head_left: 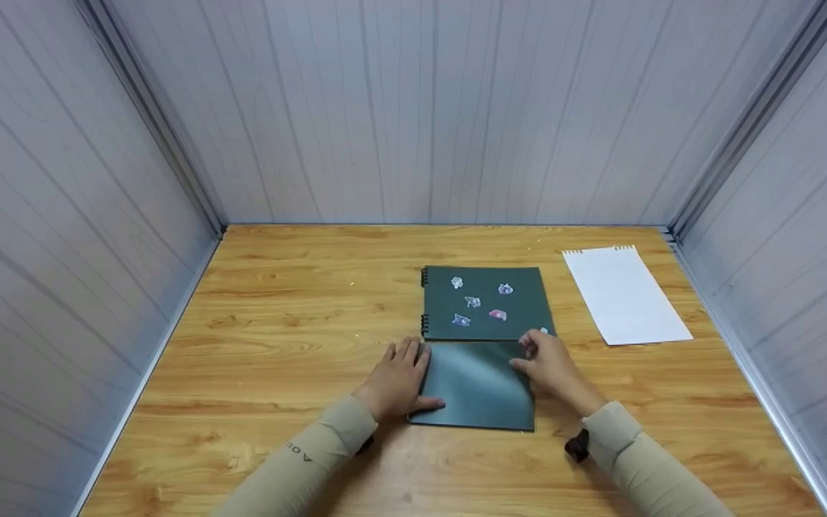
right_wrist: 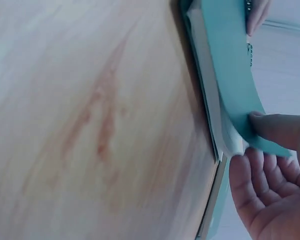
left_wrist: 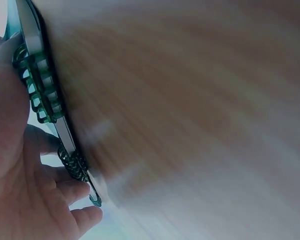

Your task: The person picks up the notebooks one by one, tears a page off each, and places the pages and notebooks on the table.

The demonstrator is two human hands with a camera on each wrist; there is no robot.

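Observation:
A dark green spiral notebook [head_left: 482, 388] lies on the table in front of the person. My left hand [head_left: 400, 380] rests along its coil-bound left edge, thumb stretched over the cover. The left wrist view shows the dark coils [left_wrist: 42, 90] right beside the fingers. At the far right corner my right hand [head_left: 548, 362] pinches the cover between thumb and fingers. In the right wrist view the cover [right_wrist: 232, 75] bends up at that corner, away from the white pages [right_wrist: 207, 65]. Just beyond lies a second green notebook [head_left: 482, 298] with several small stickers, its coils at the left.
A white torn-out sheet [head_left: 627, 296] with a ragged top edge lies to the right on the wooden table [head_left: 277, 323]. Pale panel walls [head_left: 428, 108] enclose the table at the back and both sides.

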